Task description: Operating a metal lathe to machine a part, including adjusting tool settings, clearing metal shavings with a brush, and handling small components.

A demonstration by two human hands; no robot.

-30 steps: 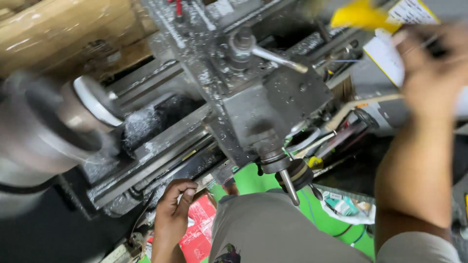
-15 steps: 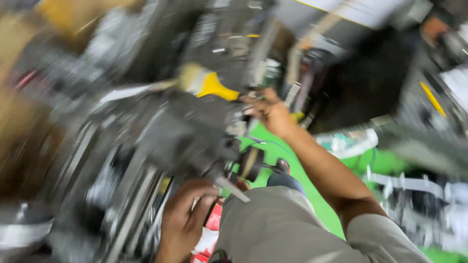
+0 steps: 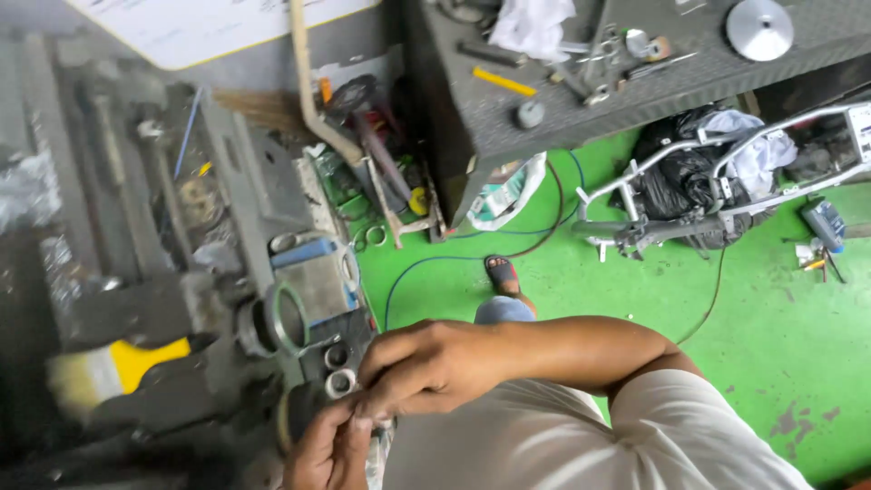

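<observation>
Your right hand [image 3: 426,367] has dropped from up by the yellow-handled brush [image 3: 113,372] to meet your left hand [image 3: 331,449], fingertips now touching.

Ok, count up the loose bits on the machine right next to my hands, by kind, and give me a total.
Small metal rings: 2
Large metal ring: 1
Yellow-handled brush: 1
Total: 4
</observation>
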